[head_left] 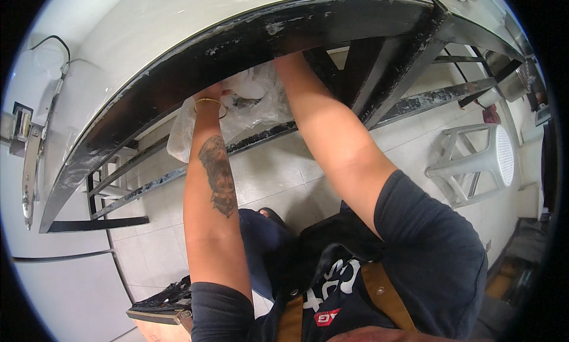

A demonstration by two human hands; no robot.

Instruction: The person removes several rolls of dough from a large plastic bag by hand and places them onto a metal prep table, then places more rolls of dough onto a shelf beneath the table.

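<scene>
Dark shirt (pixel 427 253) and tan apron straps (pixel 385 294) fill the lower edge, closest to the lens, with both bare forearms rising from them toward the underside of a white worktop (pixel 148 28) edged in a black, paint-worn metal frame (pixel 237 37). At far left, a wall fitting with a cable (pixel 26 129) hangs beside the worktop; below it, black crossbars (pixel 136 191) run over a pale tiled floor (pixel 284 170). Next comes the tattooed left forearm (pixel 216 182), wearing a thin gold bangle (pixel 208 102); the left hand (pixel 210 93) is pressed up against a crumpled clear plastic bag (pixel 249 105) tucked just under the frame. Its fingers are hidden behind the rim and the plastic, so whether they clasp the bag or merely touch it cannot be told. The bag lies between the two wrists, spreading down and leftward past the left wrist, with something dark showing through it near the middle. The right forearm (pixel 332 135) enters from the bag's right side and passes up under the frame; the right hand is wholly out of sight there. Both arms reach the bag, the left wrist overlapping it more. At right, a white plastic stool (pixel 480 161) lies tipped on its side on the floor, well apart from the hands.
</scene>
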